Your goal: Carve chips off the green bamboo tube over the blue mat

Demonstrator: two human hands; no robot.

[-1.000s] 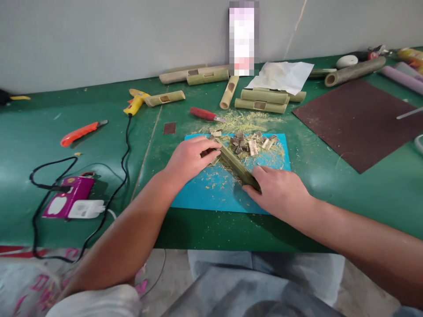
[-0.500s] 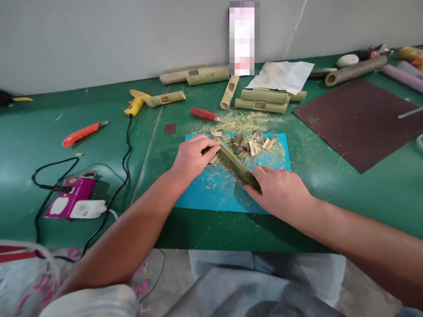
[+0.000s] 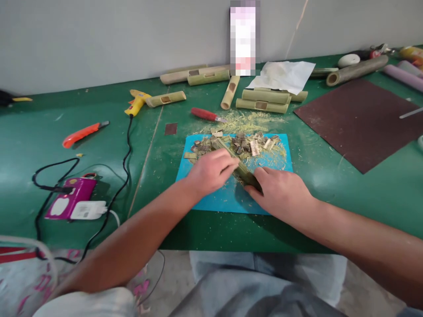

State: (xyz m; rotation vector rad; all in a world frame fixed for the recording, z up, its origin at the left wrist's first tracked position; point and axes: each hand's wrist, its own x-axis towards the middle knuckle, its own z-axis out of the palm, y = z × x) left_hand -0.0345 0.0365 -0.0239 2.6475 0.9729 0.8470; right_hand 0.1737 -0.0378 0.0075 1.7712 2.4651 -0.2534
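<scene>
A green bamboo tube (image 3: pixel 244 171) slants across the blue mat (image 3: pixel 216 202), its far end up and to the left. My right hand (image 3: pixel 280 189) is wrapped round the near end. The closed fingers of my left hand (image 3: pixel 214 171) press against the tube around its middle; whether something thin is pinched in them is hidden. Bamboo chips (image 3: pixel 243 143) and shavings lie on the mat around the tube's far end. Just beyond the mat is a red-handled knife (image 3: pixel 205 115). A small dark brown square (image 3: pixel 171 128) lies left of it.
Cut bamboo tubes (image 3: pixel 262 105) lie at the back, some under white paper (image 3: pixel 282 75). A brown sheet (image 3: pixel 358 125) is on the right. Left are a yellow glue gun (image 3: pixel 137 103), an orange utility knife (image 3: pixel 82 134), and a purple power box (image 3: pixel 68 198) with black cord.
My left hand has slid from the tube's far end toward its middle, nearer my right hand. More chips now show at the mat's left. My right hand keeps its grip in place.
</scene>
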